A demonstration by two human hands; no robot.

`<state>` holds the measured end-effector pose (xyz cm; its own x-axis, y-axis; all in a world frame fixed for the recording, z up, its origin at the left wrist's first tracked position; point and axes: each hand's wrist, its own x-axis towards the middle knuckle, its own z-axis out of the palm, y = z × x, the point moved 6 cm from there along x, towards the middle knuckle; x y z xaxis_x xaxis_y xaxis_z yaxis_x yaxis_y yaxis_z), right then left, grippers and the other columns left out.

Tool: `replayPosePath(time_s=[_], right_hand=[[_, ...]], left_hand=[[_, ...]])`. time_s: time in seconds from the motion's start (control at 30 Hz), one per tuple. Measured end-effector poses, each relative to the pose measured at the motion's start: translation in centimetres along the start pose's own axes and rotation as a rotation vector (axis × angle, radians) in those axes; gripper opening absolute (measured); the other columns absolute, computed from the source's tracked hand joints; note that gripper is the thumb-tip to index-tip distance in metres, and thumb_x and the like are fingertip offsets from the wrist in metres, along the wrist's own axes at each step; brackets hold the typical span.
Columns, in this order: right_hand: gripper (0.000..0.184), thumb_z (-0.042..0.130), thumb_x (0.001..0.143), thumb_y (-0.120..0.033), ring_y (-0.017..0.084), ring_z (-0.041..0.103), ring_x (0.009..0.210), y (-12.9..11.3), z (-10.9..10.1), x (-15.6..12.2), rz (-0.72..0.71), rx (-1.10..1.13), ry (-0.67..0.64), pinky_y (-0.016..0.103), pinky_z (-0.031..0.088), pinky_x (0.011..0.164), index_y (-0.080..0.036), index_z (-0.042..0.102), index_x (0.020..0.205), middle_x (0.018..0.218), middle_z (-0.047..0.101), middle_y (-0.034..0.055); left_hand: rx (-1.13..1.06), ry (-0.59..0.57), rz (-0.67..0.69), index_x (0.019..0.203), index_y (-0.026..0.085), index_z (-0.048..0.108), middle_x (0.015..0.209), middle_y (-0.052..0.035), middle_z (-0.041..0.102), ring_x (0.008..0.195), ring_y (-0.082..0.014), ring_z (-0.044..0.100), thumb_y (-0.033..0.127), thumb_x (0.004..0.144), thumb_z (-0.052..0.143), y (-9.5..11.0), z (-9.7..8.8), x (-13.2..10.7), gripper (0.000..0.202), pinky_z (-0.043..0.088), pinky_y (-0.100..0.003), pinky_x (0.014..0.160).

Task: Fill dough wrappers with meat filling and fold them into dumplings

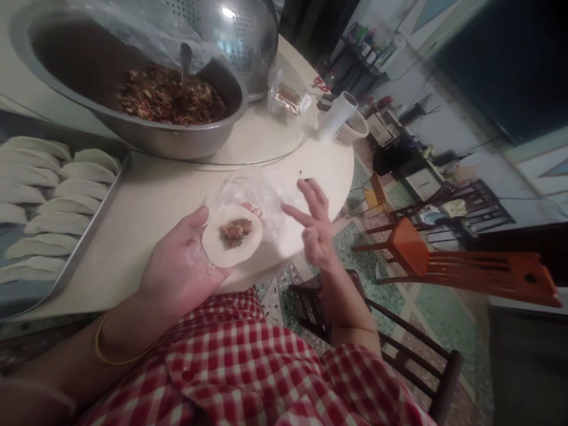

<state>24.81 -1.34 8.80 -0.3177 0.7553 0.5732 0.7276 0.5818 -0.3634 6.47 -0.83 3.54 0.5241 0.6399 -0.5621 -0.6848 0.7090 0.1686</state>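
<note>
My left hand [177,269] lies palm up over the table edge and cradles a round dumpling wrapper [219,251]. A small mound of dark filling [235,232] sits in the wrapper's middle. My right hand [313,222] hovers to the right of it with fingers spread and nothing in them, above a floury sheet of clear plastic [261,189]. A large metal bowl [177,136] of the same chopped filling stands at the back, with a spoon [185,59] stuck in it.
A metal tray [100,204] at the left holds several folded dumplings [66,204]. A steel colander [248,35], a small packet [288,97] and a white roll [336,115] stand behind. Wooden chairs [448,263] crowd the floor to the right of the round table [146,201].
</note>
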Motion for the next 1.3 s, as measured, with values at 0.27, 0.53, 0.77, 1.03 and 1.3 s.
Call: replayPosePath(time_s=[0.27,0.53,0.77,1.03,1.3], right_hand=[[0.047,0.039,0.095,-0.065,0.029,0.024,0.155,-1.7,4.8,2.1,-0.091,-0.098,-0.320,0.059,0.012,0.127,-0.044,0.068,0.126,0.153,0.049,-0.0071],[0.049,0.036,0.095,-0.066,0.029,0.024,0.155,-1.6,4.4,2.5,-0.110,-0.162,-0.288,0.061,0.013,0.126,-0.045,0.067,0.126,0.155,0.047,-0.0079],[0.060,0.024,0.096,-0.071,0.028,0.017,0.157,-1.0,3.7,1.2,-0.236,-0.260,-0.164,0.057,0.013,0.127,-0.043,0.062,0.135,0.161,0.038,-0.0092],[0.060,0.022,0.097,-0.068,0.024,0.019,0.157,-1.5,3.6,0.5,-0.240,-0.341,-0.122,0.055,0.011,0.128,-0.043,0.063,0.132,0.158,0.043,-0.0078],[0.057,0.024,0.104,-0.044,0.034,0.028,0.153,9.3,-0.5,-1.8,0.461,-0.644,-0.113,0.063,0.028,0.120,-0.027,0.078,0.112,0.157,0.046,0.0045]], left_hand=[[-0.016,-0.147,-0.071,0.140,0.020,0.057,0.130,-0.0110,0.070,0.128,-0.0332,0.061,0.036,0.098,0.047,-0.4,-0.9,-0.4,0.046,0.040,-0.055,0.115],[-0.036,-0.141,-0.084,0.142,0.020,0.055,0.134,-0.0113,0.068,0.133,-0.0346,0.057,0.038,0.100,0.043,-0.2,-0.9,-0.8,0.047,0.039,-0.058,0.116],[-0.058,-0.233,-0.047,0.138,0.011,0.058,0.120,-0.0104,0.075,0.118,-0.0265,0.068,0.044,0.101,0.042,1.1,-1.2,-0.5,0.052,0.040,-0.046,0.117],[-0.084,-0.249,0.001,0.136,0.008,0.057,0.120,-0.0115,0.075,0.108,-0.0226,0.073,0.043,0.103,0.037,2.1,-1.2,-0.5,0.052,0.052,-0.040,0.106],[-0.057,-0.119,0.009,0.135,0.009,0.057,0.117,-0.0119,0.076,0.109,-0.0277,0.073,0.043,0.099,0.044,1.9,-1.1,-0.1,0.051,0.048,-0.049,0.110]])
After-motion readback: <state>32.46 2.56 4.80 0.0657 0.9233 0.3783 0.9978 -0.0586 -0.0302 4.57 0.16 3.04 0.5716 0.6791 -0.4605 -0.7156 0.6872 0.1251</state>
